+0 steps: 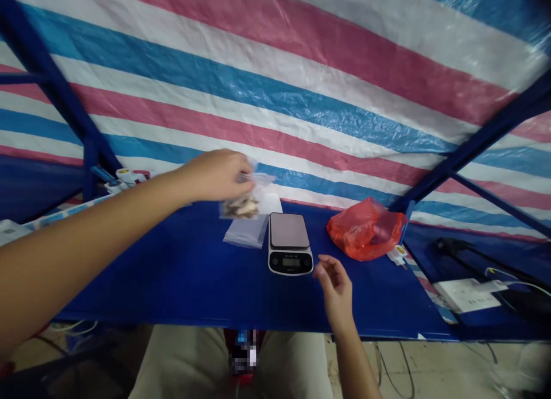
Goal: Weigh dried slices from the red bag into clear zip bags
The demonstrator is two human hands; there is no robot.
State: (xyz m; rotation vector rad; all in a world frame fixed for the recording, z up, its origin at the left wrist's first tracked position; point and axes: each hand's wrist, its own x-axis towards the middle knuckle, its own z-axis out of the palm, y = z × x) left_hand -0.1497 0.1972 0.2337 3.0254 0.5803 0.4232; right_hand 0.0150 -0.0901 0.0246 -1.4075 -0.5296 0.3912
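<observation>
My left hand (226, 175) pinches the top of a clear zip bag (241, 206) holding pale and brown dried pieces whose kind I cannot make out. The bag hangs above a stack of flat clear zip bags (247, 231), left of the scale. A digital kitchen scale (290, 255) with a bare square plate lies in the middle of the blue table; its display is lit, but the digits are too small to read. Close to the scale's front right corner is my right hand (334, 278), fingers loosely curled and apart, with nothing seen in them.
A red plastic bag (365, 229) sits at the right on the blue table (185, 278). Beyond it are a white plug (396, 254) and a power strip (467, 295) with cables. Blue metal frame bars (465, 138) and a striped tarp (258, 100) stand behind.
</observation>
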